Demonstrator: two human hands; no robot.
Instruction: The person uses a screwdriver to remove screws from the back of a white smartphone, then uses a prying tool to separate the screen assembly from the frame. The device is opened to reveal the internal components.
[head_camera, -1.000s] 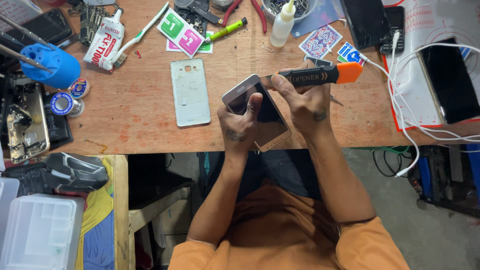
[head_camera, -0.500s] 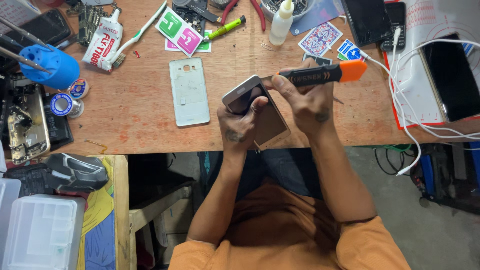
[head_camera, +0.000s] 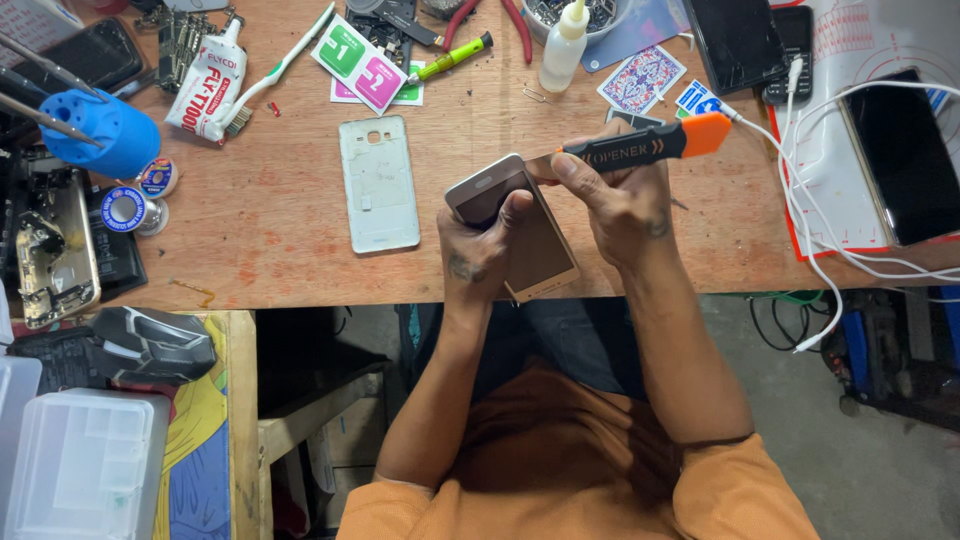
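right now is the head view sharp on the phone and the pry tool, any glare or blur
Head view: even, soft light, no hard shadows; the gold phone in the left hand and the orange-handled pry tool in the right hand are sharp; faint sheen on the phone screen, mild glare on the white mat; slight wide-angle stretch at the edges.

Bare wood lies left and below the white plastic phone back cover (head_camera: 379, 184) on the wooden workbench (head_camera: 270, 230), open to the table edge. Beyond the cover, a green-and-pink card (head_camera: 366, 66) and white toothbrush (head_camera: 280, 68) crowd the way. Right of it, both hands (head_camera: 480, 245) (head_camera: 618, 200) block passage.
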